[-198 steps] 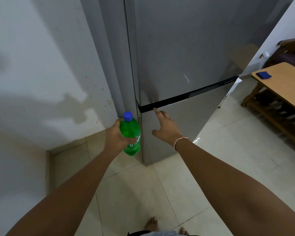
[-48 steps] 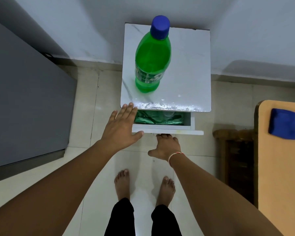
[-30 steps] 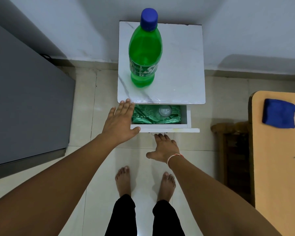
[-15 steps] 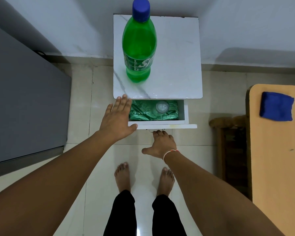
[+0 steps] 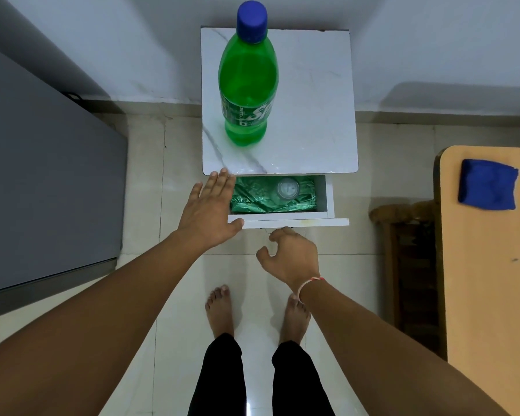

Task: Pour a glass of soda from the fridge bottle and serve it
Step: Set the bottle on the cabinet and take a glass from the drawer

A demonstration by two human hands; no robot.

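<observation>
Green plastic bottle (blue ribbed cap) is stood upright on glossy white marble-patterned stand. Clear glass is seen in open drawer. Left hand flat, fingers spread; right hand loosely curled, holding nothing. Pale tiled floor.

Some things here are hidden or only half in the picture.

The back part of the drawer is tucked under the top of the small white table, so only its front part shows. The left hand covers the drawer's left corner. The glass lying on green wrapping in the drawer looks faint, and I cannot tell its shape well. The small print on the bottle label is too tiny to read. The right hand has its fingertips curled under, out of sight. The wooden table on the right and the grey fridge on the left are cut off by the edges.
</observation>
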